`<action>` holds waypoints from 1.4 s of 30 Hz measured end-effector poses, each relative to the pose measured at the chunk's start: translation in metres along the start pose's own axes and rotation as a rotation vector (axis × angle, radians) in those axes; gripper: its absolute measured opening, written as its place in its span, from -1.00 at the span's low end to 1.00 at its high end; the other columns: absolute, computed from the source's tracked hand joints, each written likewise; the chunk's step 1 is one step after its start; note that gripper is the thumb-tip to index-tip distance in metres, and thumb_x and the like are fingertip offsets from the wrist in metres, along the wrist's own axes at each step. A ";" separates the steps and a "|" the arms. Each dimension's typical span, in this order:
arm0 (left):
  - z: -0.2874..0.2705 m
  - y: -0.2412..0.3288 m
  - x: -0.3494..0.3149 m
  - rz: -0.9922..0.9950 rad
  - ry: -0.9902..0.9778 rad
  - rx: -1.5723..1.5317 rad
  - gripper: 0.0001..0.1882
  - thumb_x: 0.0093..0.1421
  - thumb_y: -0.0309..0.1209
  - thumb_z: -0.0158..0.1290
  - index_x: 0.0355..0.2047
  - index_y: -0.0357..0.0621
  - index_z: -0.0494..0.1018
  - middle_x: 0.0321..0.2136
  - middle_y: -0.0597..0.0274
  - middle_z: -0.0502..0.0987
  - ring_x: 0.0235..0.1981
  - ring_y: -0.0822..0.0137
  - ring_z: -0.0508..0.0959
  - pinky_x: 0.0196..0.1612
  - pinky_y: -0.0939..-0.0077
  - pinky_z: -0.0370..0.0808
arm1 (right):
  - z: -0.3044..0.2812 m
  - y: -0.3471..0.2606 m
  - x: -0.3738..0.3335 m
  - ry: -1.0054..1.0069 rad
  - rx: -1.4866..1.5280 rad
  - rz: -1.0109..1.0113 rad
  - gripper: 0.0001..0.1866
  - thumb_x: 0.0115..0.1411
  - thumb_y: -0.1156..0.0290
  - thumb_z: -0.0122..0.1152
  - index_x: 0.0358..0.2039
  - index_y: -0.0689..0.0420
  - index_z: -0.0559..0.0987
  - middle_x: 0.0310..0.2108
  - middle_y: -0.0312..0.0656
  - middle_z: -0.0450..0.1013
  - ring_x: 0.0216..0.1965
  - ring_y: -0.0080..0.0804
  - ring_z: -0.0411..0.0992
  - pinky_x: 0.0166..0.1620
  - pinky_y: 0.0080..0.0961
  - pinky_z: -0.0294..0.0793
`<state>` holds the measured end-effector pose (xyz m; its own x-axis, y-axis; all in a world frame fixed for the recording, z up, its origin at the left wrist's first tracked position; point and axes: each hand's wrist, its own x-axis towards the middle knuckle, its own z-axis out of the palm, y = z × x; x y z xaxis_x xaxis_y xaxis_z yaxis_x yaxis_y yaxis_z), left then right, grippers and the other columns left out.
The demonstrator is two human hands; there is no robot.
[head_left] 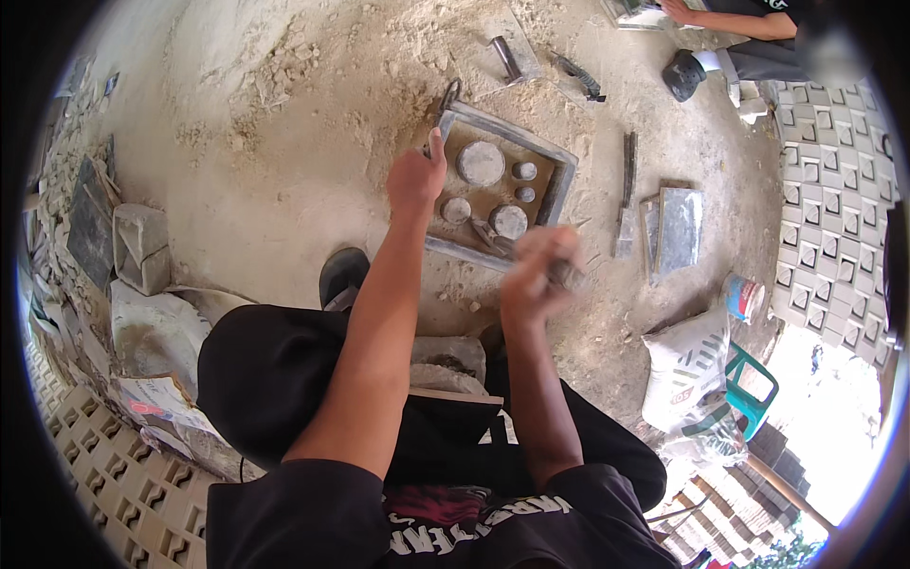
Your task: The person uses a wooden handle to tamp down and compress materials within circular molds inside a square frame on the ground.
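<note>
A square grey mould frame [517, 131] lies tilted on the sandy ground in front of me. Inside it are several round pieces, among them a large pale disc [481, 163] at the far left and a smaller disc [509, 221] nearer me. My left hand [417, 180] is closed on the frame's left side, thumb pointing away from me. Smeared by motion, my right hand [542, 270] is closed round the handle of a small trowel [486, 234]. The trowel's blade reaches over the near edge into the frame, beside the smaller disc.
Beyond the frame lie a dark metal tube [506, 59] on a slab and a dark brush-like tool [578, 76]. Flat slabs [680, 223] and a bar [630, 171] are at right, near a white sack [687, 365]. Another person's foot [682, 76] is far right.
</note>
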<state>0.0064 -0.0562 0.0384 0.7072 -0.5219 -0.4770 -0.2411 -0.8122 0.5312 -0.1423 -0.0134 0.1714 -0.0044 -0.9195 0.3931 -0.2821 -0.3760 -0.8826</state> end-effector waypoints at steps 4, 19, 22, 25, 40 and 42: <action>-0.003 -0.003 0.000 0.024 0.030 -0.031 -0.15 0.24 0.25 -0.39 -0.42 -0.33 0.58 -0.40 -0.21 0.58 -0.27 -0.13 0.59 -0.17 0.05 0.50 | -0.006 -0.021 0.013 -0.165 0.181 0.157 -0.59 0.38 0.31 -0.13 -0.64 0.17 0.32 -0.76 -0.30 0.27 -0.71 -0.64 0.20 -0.65 -0.58 0.15; -0.001 -0.001 0.000 -0.001 -0.012 -0.013 -0.14 0.25 0.25 -0.42 -0.39 -0.34 0.58 -0.38 -0.23 0.57 -0.25 -0.16 0.57 -0.16 0.05 0.49 | -0.014 -0.008 0.005 -0.346 0.211 0.005 -0.58 0.27 0.53 -0.16 -0.76 0.10 0.16 -0.84 -0.32 0.11 -0.81 -0.61 0.08 -0.73 -0.55 0.00; 0.005 -0.004 0.003 0.040 0.051 -0.023 -0.14 0.25 0.24 -0.40 -0.45 -0.37 0.58 -0.42 -0.25 0.57 -0.29 -0.16 0.58 -0.20 0.04 0.49 | -0.019 -0.029 0.009 -0.383 0.238 -0.084 -0.59 0.25 0.56 -0.16 -0.77 0.12 0.14 -0.82 -0.32 0.11 -0.79 -0.61 0.09 -0.71 -0.54 0.02; -0.003 0.002 0.002 0.041 -0.030 -0.029 -0.13 0.25 0.26 -0.43 -0.39 -0.36 0.57 -0.36 -0.27 0.56 -0.23 -0.19 0.55 -0.14 0.02 0.46 | -0.012 0.008 0.000 -0.476 0.167 -0.164 -0.58 0.27 0.54 -0.20 -0.77 0.11 0.13 -0.81 -0.36 0.08 -0.78 -0.62 0.00 -0.68 -0.52 -0.04; 0.011 -0.010 0.008 0.042 0.039 -0.044 -0.15 0.25 0.24 -0.38 -0.47 -0.39 0.57 -0.45 -0.28 0.55 -0.30 -0.19 0.57 -0.18 0.02 0.48 | -0.017 -0.011 0.015 -0.442 0.377 0.121 -0.57 0.22 0.52 0.06 -0.79 0.21 0.24 -0.83 -0.31 0.15 -0.78 -0.58 0.07 -0.67 -0.49 0.00; 0.011 -0.009 0.008 0.037 0.030 -0.053 -0.15 0.25 0.24 -0.37 -0.47 -0.39 0.57 -0.46 -0.28 0.55 -0.31 -0.20 0.57 -0.20 0.02 0.48 | -0.014 -0.006 0.017 -0.561 0.166 0.077 -0.57 0.22 0.51 0.06 -0.78 0.22 0.24 -0.82 -0.28 0.13 -0.77 -0.56 0.03 -0.67 -0.47 0.00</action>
<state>0.0073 -0.0559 0.0217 0.7186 -0.5423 -0.4355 -0.2320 -0.7771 0.5850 -0.1541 -0.0249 0.1870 0.5017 -0.8482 0.1702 -0.1469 -0.2773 -0.9495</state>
